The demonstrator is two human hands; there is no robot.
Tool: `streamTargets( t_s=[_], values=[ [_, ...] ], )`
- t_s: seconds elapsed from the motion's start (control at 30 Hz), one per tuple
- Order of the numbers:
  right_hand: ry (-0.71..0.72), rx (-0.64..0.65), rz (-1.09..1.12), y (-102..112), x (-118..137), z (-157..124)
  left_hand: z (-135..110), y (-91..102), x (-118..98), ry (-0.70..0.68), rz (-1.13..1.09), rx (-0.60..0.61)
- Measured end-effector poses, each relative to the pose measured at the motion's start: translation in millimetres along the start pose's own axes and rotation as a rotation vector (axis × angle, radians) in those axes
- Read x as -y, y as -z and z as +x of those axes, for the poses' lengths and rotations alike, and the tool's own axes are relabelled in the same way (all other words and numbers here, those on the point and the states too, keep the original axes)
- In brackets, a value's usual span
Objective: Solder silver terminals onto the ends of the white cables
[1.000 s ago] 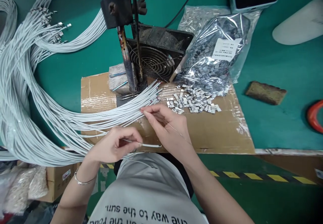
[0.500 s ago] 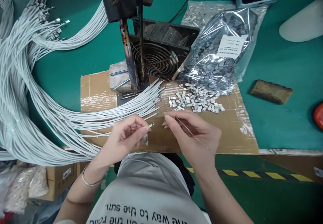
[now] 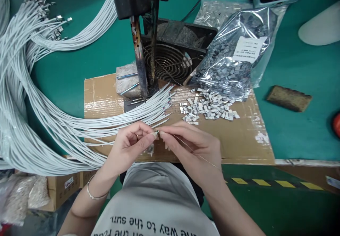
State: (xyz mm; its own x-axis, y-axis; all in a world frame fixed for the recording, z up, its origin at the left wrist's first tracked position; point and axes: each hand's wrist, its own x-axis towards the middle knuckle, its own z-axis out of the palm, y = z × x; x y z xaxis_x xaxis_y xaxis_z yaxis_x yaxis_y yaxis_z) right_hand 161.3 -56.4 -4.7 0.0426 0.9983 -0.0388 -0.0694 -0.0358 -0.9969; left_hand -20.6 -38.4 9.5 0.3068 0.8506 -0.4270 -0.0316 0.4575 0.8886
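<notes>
My left hand (image 3: 130, 145) pinches the end of a thin white cable over the near edge of a cardboard sheet (image 3: 233, 140). My right hand (image 3: 193, 145) meets it fingertip to fingertip, pinching at the cable tip, with a thin strand of solder wire (image 3: 198, 154) running back across the hand. Just beyond the hands lies a bundle of white cables (image 3: 106, 121) with their stripped ends fanned out. A pile of small metal terminals (image 3: 207, 108) sits to the right of them. A soldering iron (image 3: 139, 62) hangs upright in a stand, tip down.
A black fan (image 3: 170, 57) stands behind the iron. A clear bag of terminals (image 3: 233, 62) lies at the right, a brown sponge (image 3: 289, 98) farther right. More cables loop over the green bench (image 3: 292, 133) at the left. Cardboard boxes (image 3: 62, 186) sit below the bench edge.
My left hand rose from the bench edge with the cable end. My right hand left the cable bundle and came in to meet it, fingertips now touching.
</notes>
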Motion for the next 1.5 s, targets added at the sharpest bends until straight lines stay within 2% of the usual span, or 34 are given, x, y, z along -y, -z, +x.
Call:
streamTargets(
  t_s=[0.43,0.73,1.0,1.1,1.3,1.4,1.5],
  values=[
    [-0.099,0.065,0.173,3,-4,1,-4,1.3,-1,0.046,0.077,-0.009],
    [-0.186,0.129,0.296,5,-3,3,-8,2.5,-1,0.034,0.074,0.027],
    [-0.154,0.033,0.237,4,-4,1,-9,1.6,0,0.004,0.125,0.016],
    [-0.144,0.020,0.208,4,-6,1,-9,-1.7,4,-0.058,0.133,-0.001],
    [-0.150,-0.025,0.199,9,-9,1,-10,-11.2,10,-0.247,0.265,-0.148],
    [-0.155,-0.074,0.180,12,-10,1,-12,-10.6,10,-0.212,0.280,-0.161],
    [-0.137,-0.048,0.155,10,-10,0,-13,-8.1,11,-0.153,0.226,-0.147]
  ],
)
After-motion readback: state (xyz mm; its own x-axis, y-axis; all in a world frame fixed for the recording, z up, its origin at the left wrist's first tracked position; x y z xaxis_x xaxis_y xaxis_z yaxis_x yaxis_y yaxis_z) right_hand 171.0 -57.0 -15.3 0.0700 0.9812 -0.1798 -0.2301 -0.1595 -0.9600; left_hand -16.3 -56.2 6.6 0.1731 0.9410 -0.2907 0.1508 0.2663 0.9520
